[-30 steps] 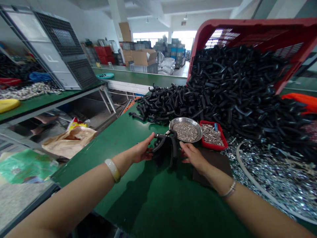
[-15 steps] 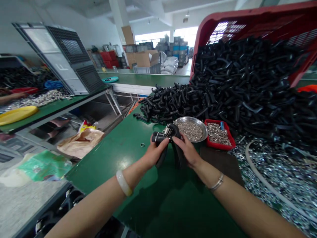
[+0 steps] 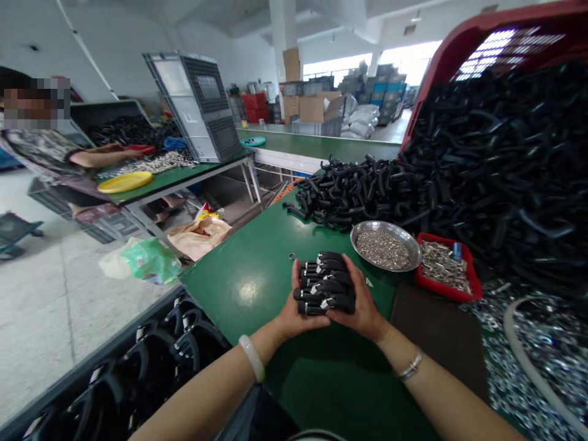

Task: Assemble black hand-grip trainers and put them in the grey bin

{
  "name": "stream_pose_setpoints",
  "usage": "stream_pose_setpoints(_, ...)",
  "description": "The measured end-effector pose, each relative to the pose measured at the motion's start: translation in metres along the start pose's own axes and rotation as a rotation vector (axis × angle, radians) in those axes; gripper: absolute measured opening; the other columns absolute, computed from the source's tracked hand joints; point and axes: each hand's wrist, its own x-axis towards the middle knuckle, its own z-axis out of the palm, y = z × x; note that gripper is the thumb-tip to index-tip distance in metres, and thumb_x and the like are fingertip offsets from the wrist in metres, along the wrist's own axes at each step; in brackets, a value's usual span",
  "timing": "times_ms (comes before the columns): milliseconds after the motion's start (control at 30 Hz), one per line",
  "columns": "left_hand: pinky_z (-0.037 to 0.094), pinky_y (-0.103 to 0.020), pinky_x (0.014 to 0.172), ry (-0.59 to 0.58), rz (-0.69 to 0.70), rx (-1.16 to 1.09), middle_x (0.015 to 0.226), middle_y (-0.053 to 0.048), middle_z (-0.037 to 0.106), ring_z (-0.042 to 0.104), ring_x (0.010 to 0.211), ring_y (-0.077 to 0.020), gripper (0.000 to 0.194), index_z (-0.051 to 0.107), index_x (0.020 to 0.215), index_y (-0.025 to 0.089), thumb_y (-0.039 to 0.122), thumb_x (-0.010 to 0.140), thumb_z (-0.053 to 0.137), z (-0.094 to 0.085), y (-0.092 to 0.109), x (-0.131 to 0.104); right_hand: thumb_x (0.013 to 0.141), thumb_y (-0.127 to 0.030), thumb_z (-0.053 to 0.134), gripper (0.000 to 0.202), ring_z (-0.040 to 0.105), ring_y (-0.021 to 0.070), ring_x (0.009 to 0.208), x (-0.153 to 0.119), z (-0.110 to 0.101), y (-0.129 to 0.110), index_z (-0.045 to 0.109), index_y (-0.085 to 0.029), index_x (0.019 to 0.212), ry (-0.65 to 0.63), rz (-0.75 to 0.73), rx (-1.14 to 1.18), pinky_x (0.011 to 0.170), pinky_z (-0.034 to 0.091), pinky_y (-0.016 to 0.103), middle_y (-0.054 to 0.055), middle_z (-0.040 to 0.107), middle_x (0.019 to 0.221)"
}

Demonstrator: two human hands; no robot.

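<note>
A stack of several black hand grip strengtheners [image 3: 327,284] with shiny metal parts is pressed between my two hands above the green table [image 3: 248,275]. My left hand [image 3: 290,313] closes on the stack's left side, its thumb along the near edge. From the right, my right hand [image 3: 365,306] grips the same stack, fingers hidden behind it. Just beyond my left fingertips lies a small metal ring [image 3: 292,256]. To the right stand a steel bowl [image 3: 417,260] of small metal parts and a red tray [image 3: 476,290] of metal pins.
A heap of black curved handles [image 3: 496,171] spills from a tipped red crate [image 3: 441,55]. Loose shiny parts [image 3: 528,367] cover the table's right side. At lower left, a dark crate holds more grip strengtheners [image 3: 138,361]. A co-worker [image 3: 50,147] sits at another table [image 3: 174,180].
Where one or two grip strengtheners showed in my hands, a stack of several now sits squared between them, lower and nearer me. The view has swung left, bringing in the co-worker and lower-left crate.
</note>
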Motion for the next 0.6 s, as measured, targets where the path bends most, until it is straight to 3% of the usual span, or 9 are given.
stream_pose_setpoints(100, 0.022, -0.050, 0.104, 0.051, -0.013, -0.133, 0.137, -0.016, 0.037, 0.039, 0.123, -0.0285, 0.130, -0.028, 0.133, 0.027, 0.046, 0.056, 0.075, -0.001, -0.002, 0.001, 0.063, -0.052, 0.066, 0.100, 0.029, 0.0311, 0.125, 0.003, -0.001, 0.004, 0.012, -0.019, 0.140, -0.003, 0.010, 0.005, 0.102, 0.025, 0.050, 0.015, 0.031, 0.137)
stream_pose_setpoints(200, 0.023, -0.049, 0.105, -0.027, -0.082, -0.123, 0.135, -0.013, 0.042, 0.038, 0.123, -0.0305, 0.106, 0.019, 0.140, 0.023, 0.051, 0.054, 0.074, 0.002, -0.002, 0.006, 0.065, -0.054, 0.064, 0.101, 0.028, 0.0316, 0.126, 0.004, 0.000, 0.011, 0.008, -0.019, 0.141, -0.048, 0.032, 0.066, 0.102, 0.024, 0.052, 0.015, 0.028, 0.139)
stream_pose_setpoints(267, 0.027, -0.046, 0.104, -0.179, -0.148, 0.015, 0.127, -0.010, 0.051, 0.043, 0.120, -0.0301, 0.081, 0.049, 0.124, 0.019, 0.045, 0.052, 0.076, 0.008, 0.000, 0.010, 0.066, -0.055, 0.063, 0.100, 0.030, 0.0321, 0.125, 0.003, 0.002, 0.014, 0.007, -0.020, 0.141, -0.079, 0.051, 0.109, 0.102, 0.025, 0.053, 0.014, 0.028, 0.139)
stream_pose_setpoints(300, 0.029, -0.045, 0.104, -0.216, -0.150, 0.088, 0.124, -0.008, 0.054, 0.044, 0.119, -0.0283, 0.070, 0.054, 0.119, 0.019, 0.042, 0.056, 0.075, 0.011, 0.002, 0.012, 0.066, -0.054, 0.063, 0.100, 0.032, 0.0323, 0.124, 0.003, 0.003, 0.014, 0.007, -0.021, 0.141, -0.087, 0.066, 0.130, 0.101, 0.026, 0.054, 0.013, 0.030, 0.138)
stream_pose_setpoints(433, 0.023, -0.036, 0.108, -0.217, 0.026, 0.339, 0.127, -0.003, 0.052, 0.041, 0.122, -0.0227, 0.063, 0.053, 0.120, 0.016, 0.026, 0.061, 0.073, 0.017, 0.013, 0.020, 0.064, -0.052, 0.066, 0.096, 0.040, 0.0345, 0.118, 0.003, 0.003, 0.009, 0.013, -0.029, 0.140, -0.045, 0.139, 0.144, 0.097, 0.032, 0.056, 0.008, 0.041, 0.132)
stream_pose_setpoints(533, 0.025, -0.031, 0.108, -0.200, 0.082, 0.454, 0.123, 0.002, 0.055, 0.040, 0.123, -0.0228, 0.069, 0.056, 0.117, 0.018, 0.020, 0.052, 0.077, 0.014, 0.025, 0.017, 0.055, -0.057, 0.070, 0.103, 0.026, 0.0384, 0.126, -0.003, 0.002, 0.006, 0.015, -0.037, 0.139, 0.025, 0.092, 0.076, 0.100, 0.027, 0.057, 0.003, 0.032, 0.139)
stream_pose_setpoints(600, 0.028, -0.029, 0.106, -0.160, 0.094, 0.478, 0.120, 0.005, 0.057, 0.042, 0.121, -0.0239, 0.073, 0.059, 0.114, 0.021, 0.018, 0.045, 0.080, 0.011, 0.029, 0.012, 0.053, -0.058, 0.071, 0.105, 0.012, 0.0372, 0.130, -0.009, 0.004, 0.008, 0.012, -0.042, 0.139, -0.012, 0.093, 0.094, 0.104, 0.021, 0.056, -0.004, 0.021, 0.144)
